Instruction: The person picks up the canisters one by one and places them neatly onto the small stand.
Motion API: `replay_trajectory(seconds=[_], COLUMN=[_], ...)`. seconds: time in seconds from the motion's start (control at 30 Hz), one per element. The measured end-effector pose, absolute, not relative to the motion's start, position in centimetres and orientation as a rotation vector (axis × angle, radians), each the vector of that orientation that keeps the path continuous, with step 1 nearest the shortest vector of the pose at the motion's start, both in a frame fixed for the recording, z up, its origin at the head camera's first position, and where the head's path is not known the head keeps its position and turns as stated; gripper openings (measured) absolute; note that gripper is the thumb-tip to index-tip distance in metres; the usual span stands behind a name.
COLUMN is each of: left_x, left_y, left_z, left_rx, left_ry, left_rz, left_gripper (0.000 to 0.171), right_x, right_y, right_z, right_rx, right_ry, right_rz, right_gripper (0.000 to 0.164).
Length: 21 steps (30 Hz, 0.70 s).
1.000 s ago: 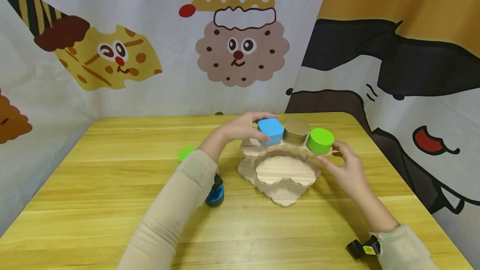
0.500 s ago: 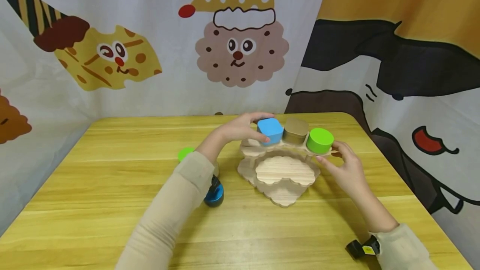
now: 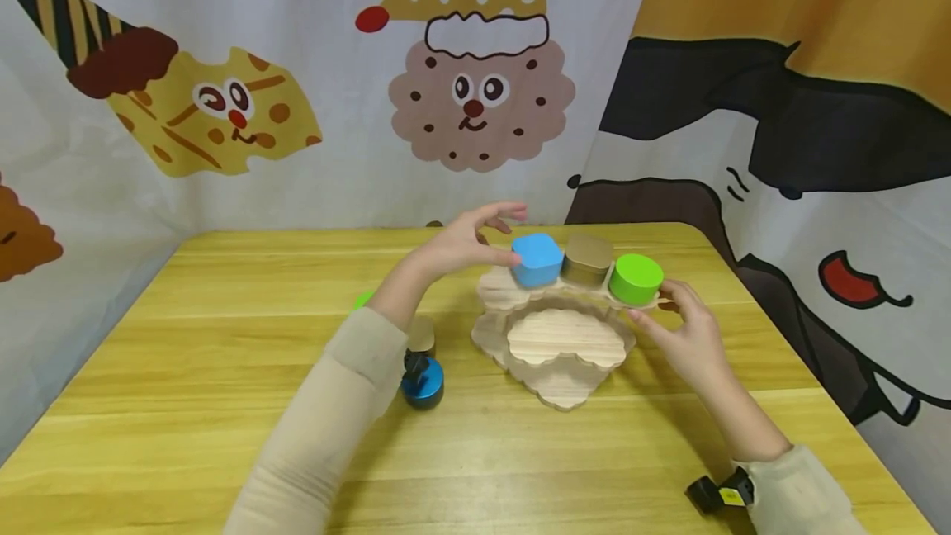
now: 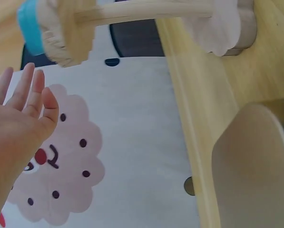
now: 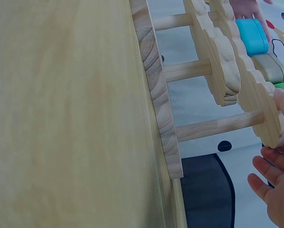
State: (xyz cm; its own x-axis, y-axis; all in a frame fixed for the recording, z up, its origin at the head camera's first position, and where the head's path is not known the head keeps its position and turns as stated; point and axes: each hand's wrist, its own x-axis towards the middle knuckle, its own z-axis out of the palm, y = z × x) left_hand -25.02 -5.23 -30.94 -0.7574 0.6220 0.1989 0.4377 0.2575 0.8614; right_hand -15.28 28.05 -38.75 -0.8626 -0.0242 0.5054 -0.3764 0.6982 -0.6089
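A tiered wooden stand point(image 3: 566, 337) with cloud-shaped edges stands on the table. In a row on its top shelf sit a blue rounded-square block point(image 3: 538, 260), a brown block point(image 3: 588, 260) and a green round block point(image 3: 636, 279). My left hand point(image 3: 468, 239) is beside the blue block, fingers spread and raised, its thumb tip right at the block's left side. In the left wrist view, nothing lies in that palm. My right hand point(image 3: 687, 324) holds the right end of the top shelf between thumb and fingers, next to the green block.
Left of the stand, partly behind my left arm, are a blue round block point(image 3: 423, 385), a beige block point(image 3: 421, 335) and a green piece point(image 3: 363, 299). The wooden table point(image 3: 186, 403) ends at a printed curtain point(image 3: 297, 205) behind it.
My left hand has let go of the blue block and drawn back left, its fingers lifting. The block stays on the shelf. My right hand has not moved.
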Motion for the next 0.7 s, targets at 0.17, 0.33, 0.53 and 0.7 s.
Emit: replay_trajectory(seconds=[0.17,0.33,0.53,0.7], left_x=[-23.9,-22.9,-21.4,-20.4], left_y=[-6.4,-7.7,-9.4,-11.0], left_z=[-30.5,-30.6,-30.7,-31.1], left_rx=[1.024,1.08,1.134,1.13], left_ry=[2.363,2.343,2.324,2.351], left_rz=[1.597,1.684,1.765,1.828], left_gripper=[0.07,0.069,0.067,0.062], right_x=[-15.2,-15.3,-15.3,-15.3], right_y=[28.1,28.1,28.1,28.1], right_z=[-38.8,-38.8,-38.7,-38.7], right_rx=[0.311,0.312,0.319,0.317], right_ry=[-2.441,-2.433,-2.43,-2.432], right_rz=[1.015,1.011,1.004,1.01], right_gripper=[0.047,0.047,0.047,0.047])
